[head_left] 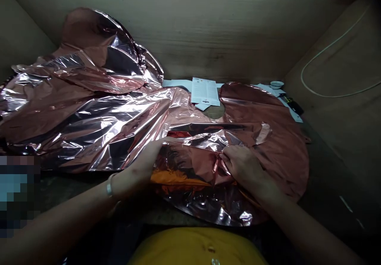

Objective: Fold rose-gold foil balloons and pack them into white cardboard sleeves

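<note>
**A:** We're live over a crumpled rose-gold foil balloon [89, 126], sprawled across a dark worktop [327, 177], with both bare hands right on it!

**B:** The left hand [138, 168] lies on the foil, its fingers [156, 148] together and reaching towards a shiny folded flap [190, 164]. The fingertips run out of sight at the foil's edge, so I can't tell whether they're pinching.

**A:** And the right hand [242, 166]?

**B:** Just across the flap, fingers [229, 158] pressed together, tips right on a raised crease [219, 164]. Any grip there? Can't tell from here.

**A:** The foil runs under both palms and out past them, with a rounded foil lobe [89, 39] heaped up at the far left.

**B:** Beyond the fingers, a printed white paper leaflet [205, 91] lies at the foil's far edge, and a small white bowl [276, 84] sits off to the right.

**A:** A thin white cable [327, 70] loops along the right-hand wall!
</note>
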`<move>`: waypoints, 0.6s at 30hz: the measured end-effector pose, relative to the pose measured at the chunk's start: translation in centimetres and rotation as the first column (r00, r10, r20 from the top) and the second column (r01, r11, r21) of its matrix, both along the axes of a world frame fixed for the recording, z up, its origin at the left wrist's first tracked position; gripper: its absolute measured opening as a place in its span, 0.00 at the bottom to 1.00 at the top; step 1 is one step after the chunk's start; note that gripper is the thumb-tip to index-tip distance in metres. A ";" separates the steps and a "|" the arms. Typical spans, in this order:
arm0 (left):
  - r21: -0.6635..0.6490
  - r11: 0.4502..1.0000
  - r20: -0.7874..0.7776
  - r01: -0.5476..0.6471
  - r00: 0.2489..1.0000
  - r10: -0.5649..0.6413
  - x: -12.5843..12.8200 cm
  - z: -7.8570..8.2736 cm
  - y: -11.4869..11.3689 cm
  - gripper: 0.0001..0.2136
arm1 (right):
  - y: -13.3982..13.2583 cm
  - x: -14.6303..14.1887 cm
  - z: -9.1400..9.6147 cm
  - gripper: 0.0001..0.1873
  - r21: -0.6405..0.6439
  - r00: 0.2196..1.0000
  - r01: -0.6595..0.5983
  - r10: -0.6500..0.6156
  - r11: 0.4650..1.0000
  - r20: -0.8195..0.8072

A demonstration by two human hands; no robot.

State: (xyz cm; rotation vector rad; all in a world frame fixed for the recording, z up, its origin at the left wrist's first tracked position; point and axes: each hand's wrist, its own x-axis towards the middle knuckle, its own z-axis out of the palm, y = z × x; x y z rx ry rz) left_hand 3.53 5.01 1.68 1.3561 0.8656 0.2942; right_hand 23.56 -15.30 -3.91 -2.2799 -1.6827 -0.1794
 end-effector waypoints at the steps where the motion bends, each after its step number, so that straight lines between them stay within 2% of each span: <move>1: -0.031 0.999 -0.021 -0.025 0.999 0.024 -0.8 0.2 0.1 0.25 | 0.1 0.0 0.0 0.13 0.005 1.000 0.005 -0.005 1.000 0.006; 3: -0.024 0.999 -0.093 -0.046 0.995 0.044 -2.4 -0.1 -0.2 0.31 | 0.1 -0.2 0.1 0.13 -0.008 0.999 0.026 -0.025 1.000 0.021; 5: 0.122 0.992 -0.170 0.024 0.985 -0.003 -3.6 -0.9 -1.1 0.35 | 0.2 -0.4 0.4 0.13 -0.053 0.999 0.044 -0.043 0.998 0.024; 6: 0.247 0.965 -0.201 0.089 0.979 -0.038 -4.0 -1.4 -1.7 0.36 | 0.1 -0.4 0.6 0.13 -0.084 0.999 0.050 -0.049 0.995 0.022; 8: 0.447 0.868 -0.256 0.217 0.961 -0.108 -4.6 -2.3 -2.8 0.38 | 0.1 -0.5 1.1 0.13 -0.148 0.999 0.049 -0.049 0.988 0.001; 11: 0.536 0.765 -0.375 0.358 0.912 -0.164 -5.2 -2.4 -3.7 0.37 | 0.1 -0.3 1.7 0.12 -0.214 0.998 0.024 -0.035 0.977 -0.052; 12: 0.577 0.708 -0.443 0.407 0.884 -0.146 -5.4 -2.1 -3.9 0.37 | 0.1 -0.3 1.8 0.13 -0.225 0.997 0.019 -0.034 0.974 -0.063; 13: 0.646 0.620 -0.504 0.445 0.859 -0.091 -5.5 -1.7 -4.0 0.37 | 0.2 -0.2 1.8 0.13 -0.233 0.997 0.018 -0.034 0.972 -0.065; 14: 0.731 0.496 -0.533 0.468 0.846 -0.012 -5.5 -1.3 -4.1 0.36 | 0.3 -0.2 1.8 0.14 -0.240 0.998 0.019 -0.034 0.971 -0.056; 15: 0.805 0.348 -0.528 0.480 0.848 0.050 -5.3 -0.8 -4.2 0.33 | 0.3 -0.1 1.7 0.14 -0.243 0.999 0.020 -0.031 0.970 -0.042; 16: 0.853 0.200 -0.502 0.483 0.863 0.055 -4.9 -0.5 -4.3 0.30 | 0.4 -0.1 1.6 0.14 -0.245 0.999 0.020 -0.028 0.969 -0.027; 17: 0.875 0.079 -0.479 0.478 0.878 -0.006 -4.4 -0.3 -4.5 0.28 | 0.6 -0.1 1.6 0.14 -0.246 1.000 0.019 -0.024 0.969 -0.017; 18: 0.875 0.000 -0.480 0.484 0.869 -0.120 -3.8 -0.4 -4.6 0.28 | 0.7 -0.1 1.6 0.14 -0.249 1.000 0.015 -0.020 0.968 -0.019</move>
